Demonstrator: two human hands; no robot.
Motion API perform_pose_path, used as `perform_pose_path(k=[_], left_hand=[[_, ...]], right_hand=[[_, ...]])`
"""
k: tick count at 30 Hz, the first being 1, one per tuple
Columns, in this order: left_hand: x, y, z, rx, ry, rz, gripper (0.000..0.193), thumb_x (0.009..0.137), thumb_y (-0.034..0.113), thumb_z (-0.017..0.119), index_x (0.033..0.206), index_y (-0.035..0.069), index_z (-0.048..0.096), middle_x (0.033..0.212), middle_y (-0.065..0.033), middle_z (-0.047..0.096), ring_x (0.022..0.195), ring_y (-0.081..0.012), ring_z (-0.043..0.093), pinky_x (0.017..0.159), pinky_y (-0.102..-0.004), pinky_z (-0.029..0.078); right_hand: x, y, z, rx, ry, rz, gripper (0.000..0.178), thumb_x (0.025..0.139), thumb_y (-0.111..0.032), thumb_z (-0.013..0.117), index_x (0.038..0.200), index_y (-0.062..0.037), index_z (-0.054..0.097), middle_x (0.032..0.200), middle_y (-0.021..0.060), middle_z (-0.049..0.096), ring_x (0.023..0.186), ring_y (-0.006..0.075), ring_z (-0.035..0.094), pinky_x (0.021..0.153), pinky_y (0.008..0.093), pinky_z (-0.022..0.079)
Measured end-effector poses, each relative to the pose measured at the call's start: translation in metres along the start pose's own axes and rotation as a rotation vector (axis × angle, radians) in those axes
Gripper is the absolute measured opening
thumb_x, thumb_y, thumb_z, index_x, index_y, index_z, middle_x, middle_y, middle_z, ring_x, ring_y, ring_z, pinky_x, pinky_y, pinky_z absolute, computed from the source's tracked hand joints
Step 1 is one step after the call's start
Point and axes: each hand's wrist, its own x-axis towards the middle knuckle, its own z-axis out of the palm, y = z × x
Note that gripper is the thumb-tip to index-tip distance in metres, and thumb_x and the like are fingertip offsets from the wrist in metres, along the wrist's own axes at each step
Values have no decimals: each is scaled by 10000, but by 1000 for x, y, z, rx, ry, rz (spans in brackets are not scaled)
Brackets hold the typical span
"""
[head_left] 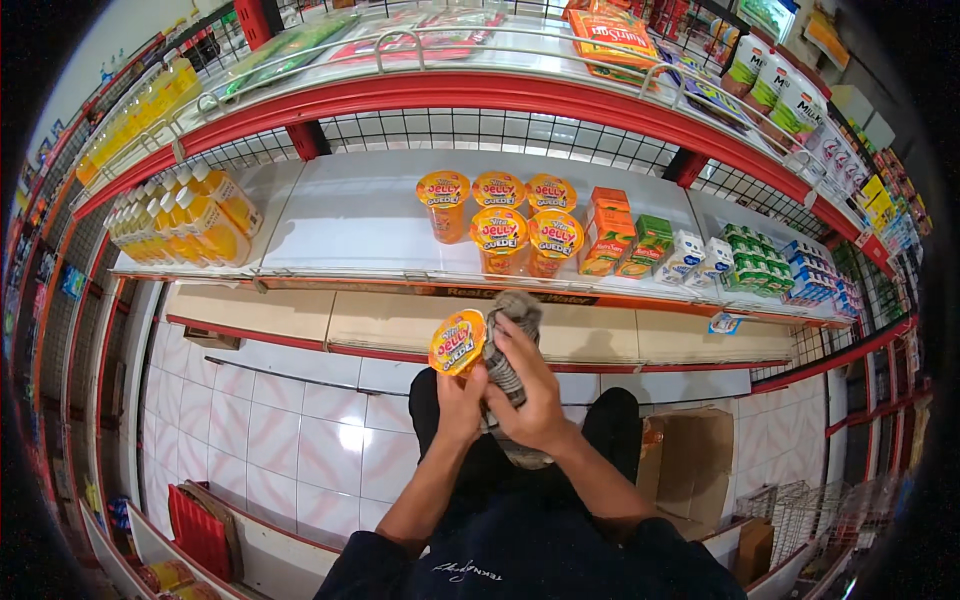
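My left hand (462,405) grips a jelly cup (458,342) with an orange printed lid, tilted so that the lid faces me. Just right of the cup, my right hand (532,395) is curled round a grey, striped, furry-looking bundle (507,372). Whether this is a cloth or an animal I cannot tell; the hand hides much of it, and its upper end reaches toward the lower shelf. Several matching jelly cups (500,232) stand upright in a group on the white shelf (345,225) in front of me.
Bottles of yellow drink (205,215) line the shelf's left end. Right of the cups stand orange cartons (608,235), a green carton (647,245) and small milk-type packs (755,255). A red-edged upper shelf (450,90) overhangs these. An opened cardboard box (690,465) lies on the floor at right.
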Motion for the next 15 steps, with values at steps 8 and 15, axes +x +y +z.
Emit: perform_pose_path(k=[8, 15], left_hand=[[29, 43, -29, 104, -149, 218, 610, 727, 17, 784, 1248, -14, 466, 1158, -109, 576, 1015, -170, 606, 907, -295, 479], [57, 76, -26, 653, -262, 548, 665, 699, -9, 750, 1301, 2, 466, 1204, -152, 538, 1132, -258, 542, 960, -341, 437]], right_hand=[[17, -4, -24, -47, 105, 51, 373, 785, 48, 606, 1155, 10, 622, 999, 173, 660, 873, 283, 651, 811, 353, 515], [40, -43, -4, -219, -312, 4, 504, 785, -25, 694, 1273, -17, 570, 894, 168, 640, 727, 314, 622, 685, 345, 518]])
